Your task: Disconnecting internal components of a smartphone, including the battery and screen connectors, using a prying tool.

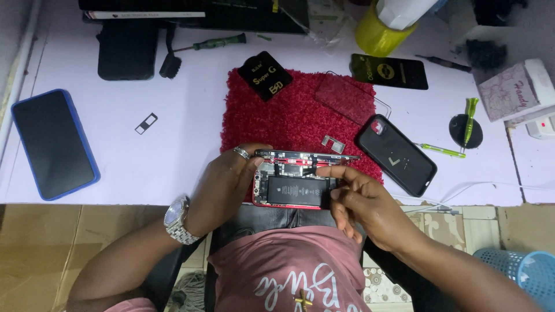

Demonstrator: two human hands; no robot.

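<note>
**Opened phone, long side running left-right between my 2 hands**

So here's how it sits. The opened phone (295, 184) is at the near edge of the red mat (289, 115), right over the table edge and my lap, with its long axis running left to right. The black battery (295, 190) faces up inside the red frame, and the lifted screen (306, 156) stands along the far long edge.

My left hand (228, 185) is clamped on the left short end, thumb up by the far corner. My right hand (361, 202) comes in from the right end, fingers pinched down at the battery's right edge. Can't tell if there's anything tiny between the fingertips.

Both hands are on it, 1 per end. The black phone case (396, 155) lies just right of the mat, and the blue-cased phone (53, 143) is way off left.
</note>
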